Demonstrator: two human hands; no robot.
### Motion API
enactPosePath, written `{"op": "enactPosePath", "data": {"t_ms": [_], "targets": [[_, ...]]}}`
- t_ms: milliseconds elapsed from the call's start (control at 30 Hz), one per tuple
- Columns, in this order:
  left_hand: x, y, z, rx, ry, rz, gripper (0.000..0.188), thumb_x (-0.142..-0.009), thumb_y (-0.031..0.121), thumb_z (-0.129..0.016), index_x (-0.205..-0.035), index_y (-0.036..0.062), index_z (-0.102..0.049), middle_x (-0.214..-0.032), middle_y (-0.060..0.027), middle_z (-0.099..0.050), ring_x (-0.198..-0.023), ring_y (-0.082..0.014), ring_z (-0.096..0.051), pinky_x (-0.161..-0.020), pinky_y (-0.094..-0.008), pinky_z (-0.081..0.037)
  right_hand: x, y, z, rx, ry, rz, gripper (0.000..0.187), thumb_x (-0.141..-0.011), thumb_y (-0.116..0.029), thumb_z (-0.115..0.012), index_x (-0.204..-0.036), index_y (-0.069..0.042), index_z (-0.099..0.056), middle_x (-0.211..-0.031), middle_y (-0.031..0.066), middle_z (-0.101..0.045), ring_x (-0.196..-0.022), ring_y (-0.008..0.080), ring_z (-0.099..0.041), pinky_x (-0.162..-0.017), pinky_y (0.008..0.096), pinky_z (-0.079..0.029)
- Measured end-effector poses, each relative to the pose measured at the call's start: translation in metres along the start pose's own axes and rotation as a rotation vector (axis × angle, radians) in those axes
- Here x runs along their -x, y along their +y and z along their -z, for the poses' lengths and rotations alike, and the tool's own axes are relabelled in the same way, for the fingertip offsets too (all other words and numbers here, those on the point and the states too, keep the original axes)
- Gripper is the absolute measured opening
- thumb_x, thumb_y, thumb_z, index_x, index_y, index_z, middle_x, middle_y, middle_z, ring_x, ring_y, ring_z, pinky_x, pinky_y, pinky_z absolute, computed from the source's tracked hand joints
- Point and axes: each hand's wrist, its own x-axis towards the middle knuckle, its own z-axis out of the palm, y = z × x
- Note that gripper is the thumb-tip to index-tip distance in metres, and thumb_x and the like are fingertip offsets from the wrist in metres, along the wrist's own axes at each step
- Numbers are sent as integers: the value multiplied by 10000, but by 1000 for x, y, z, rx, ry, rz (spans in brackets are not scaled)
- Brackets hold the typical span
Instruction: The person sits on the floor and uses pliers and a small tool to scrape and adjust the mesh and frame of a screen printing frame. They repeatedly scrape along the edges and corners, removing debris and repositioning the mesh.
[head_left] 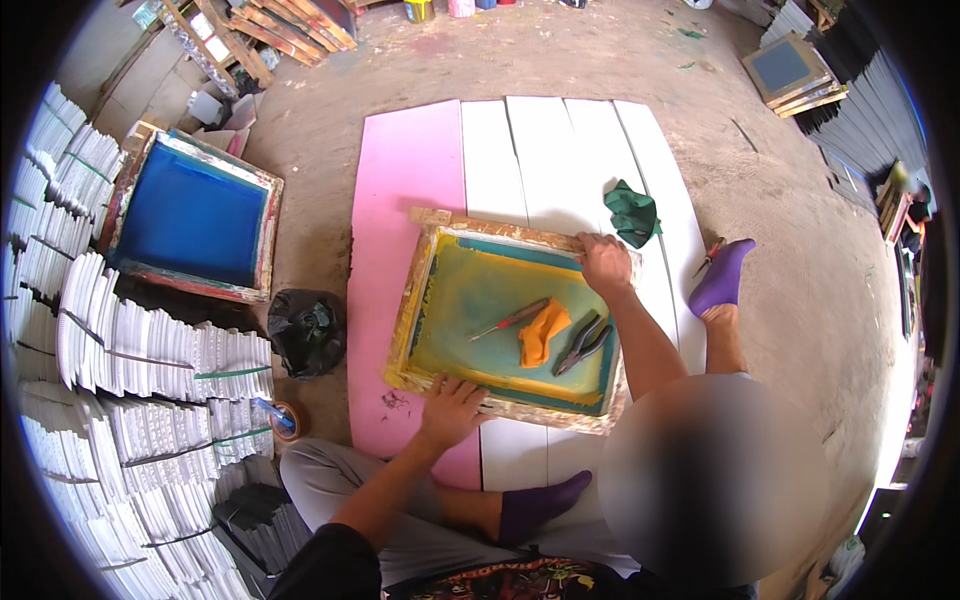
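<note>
A wooden screen printing frame lies slightly turned on the pink and white sheets before me, its yellow-stained mesh facing up. My left hand grips the frame's near edge, left of the middle. At the far right corner, my right hand has its fingers bent over the wood. Three things rest on the mesh: a screwdriver with a red and dark handle, a crumpled orange cloth and dark-handled pliers. The undersides of both hands are hidden.
A crumpled green cloth lies on the white sheets beyond the frame. To the left are a blue-meshed frame, a black plastic bag, a small round container and tall bundled paper stacks. My purple-socked foot is at right.
</note>
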Motion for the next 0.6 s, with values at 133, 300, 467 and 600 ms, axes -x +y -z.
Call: {"op": "enactPosePath", "data": {"t_ms": [133, 300, 467, 600], "targets": [[-14, 28, -13, 66, 60, 55, 490, -734, 454, -848, -1075, 118, -748, -1135, -35, -664, -1125, -292, -592, -1012, -525, -456, -28, 4, -5, 66, 45, 82, 336, -944, -218, -702, -1271, -162, -650, -1239, 62, -707, -1198, 303, -635, -1067, 488, -477], [-18, 34, -30, 91, 116, 100, 486, -720, 445, -861, -1060, 117, -752, -1092, -27, -660, -1087, -281, -592, -942, -490, -468, -9, 3, 11, 12, 9, 139, 330, -876, -115, -658, -1204, -118, -695, -1226, 96, -695, -1208, 298, -622, -1038, 458, -488], [-25, 34, -28, 84, 71, 58, 459, -738, 418, -848, -1063, 116, -729, -1065, -23, -658, -1041, -275, -592, -904, -456, -463, 68, 10, 49, 36, -304, 471, 390, -788, -43, -673, -1163, -144, -716, -1207, 51, -664, -1204, 261, -610, -986, 412, -503], [-42, 32, -28, 101, 81, 60, 432, -762, 401, -832, -1062, 117, -707, -1038, -22, -656, -1020, -275, -589, -901, -448, -463, 101, 25, 38, 185, -151, 652, 353, -856, -94, -677, -1200, -172, -695, -1192, 30, -660, -1238, 225, -584, -997, 394, -473]]}}
